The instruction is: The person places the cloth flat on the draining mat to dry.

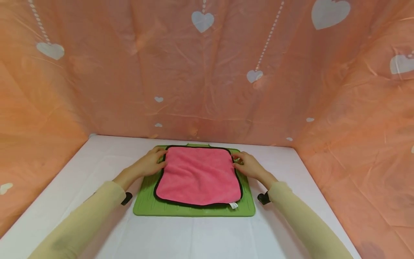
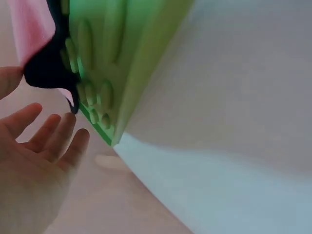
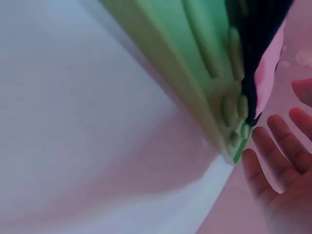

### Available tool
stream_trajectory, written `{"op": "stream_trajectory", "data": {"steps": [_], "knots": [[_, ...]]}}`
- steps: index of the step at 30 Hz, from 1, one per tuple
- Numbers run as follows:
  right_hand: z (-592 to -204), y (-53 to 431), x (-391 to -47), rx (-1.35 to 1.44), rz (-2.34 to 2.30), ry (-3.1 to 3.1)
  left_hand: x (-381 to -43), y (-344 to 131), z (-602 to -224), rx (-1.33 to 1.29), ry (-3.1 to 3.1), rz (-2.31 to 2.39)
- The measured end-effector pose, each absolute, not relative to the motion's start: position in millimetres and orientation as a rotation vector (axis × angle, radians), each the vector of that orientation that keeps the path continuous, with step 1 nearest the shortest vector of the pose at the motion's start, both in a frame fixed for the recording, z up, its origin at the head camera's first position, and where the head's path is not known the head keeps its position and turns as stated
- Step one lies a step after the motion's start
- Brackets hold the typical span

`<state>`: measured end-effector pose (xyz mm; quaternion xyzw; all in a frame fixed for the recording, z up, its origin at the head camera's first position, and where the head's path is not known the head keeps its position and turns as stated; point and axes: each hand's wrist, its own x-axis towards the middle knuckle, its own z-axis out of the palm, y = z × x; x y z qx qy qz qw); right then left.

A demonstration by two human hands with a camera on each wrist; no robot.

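Note:
A pink cloth (image 1: 198, 174) with a black hem lies spread on a green ribbed mat (image 1: 145, 201), slightly rumpled, a small white tag (image 1: 233, 205) at its near right corner. Beside the cloth's upper left edge is my left hand (image 1: 151, 163), its thumb tip against the hem in the left wrist view and the other fingers spread loosely. On the opposite side, my right hand (image 1: 249, 165) reaches the upper right edge. In the right wrist view its relaxed fingers (image 3: 273, 156) hang apart, close to the hem. Neither hand grips the cloth.
The mat lies on a white-covered table (image 1: 191, 233). Orange curtains (image 1: 207, 90) with pale hearts hang behind and along both sides. Black straps (image 1: 127, 198) show under the cream sleeves (image 1: 93, 208).

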<state>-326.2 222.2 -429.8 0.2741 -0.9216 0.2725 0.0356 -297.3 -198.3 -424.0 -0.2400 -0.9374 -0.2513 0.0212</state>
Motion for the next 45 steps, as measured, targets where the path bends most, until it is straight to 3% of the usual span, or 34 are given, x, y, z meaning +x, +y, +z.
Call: {"op": "stream_trajectory", "data": {"steps": [22, 33, 45], "knots": [[-437, 230, -229, 1.029, 0.976, -2.740, -215, -206, -436, -1.122, -2.764, -0.548], [-448, 223, -218, 1.298, 0.791, -2.762, -207, -209, -444, -1.233, -2.752, -0.505], [-447, 220, -217, 1.332, 0.630, -2.722, -207, -207, -445, -1.229, -2.734, -0.563]]}}
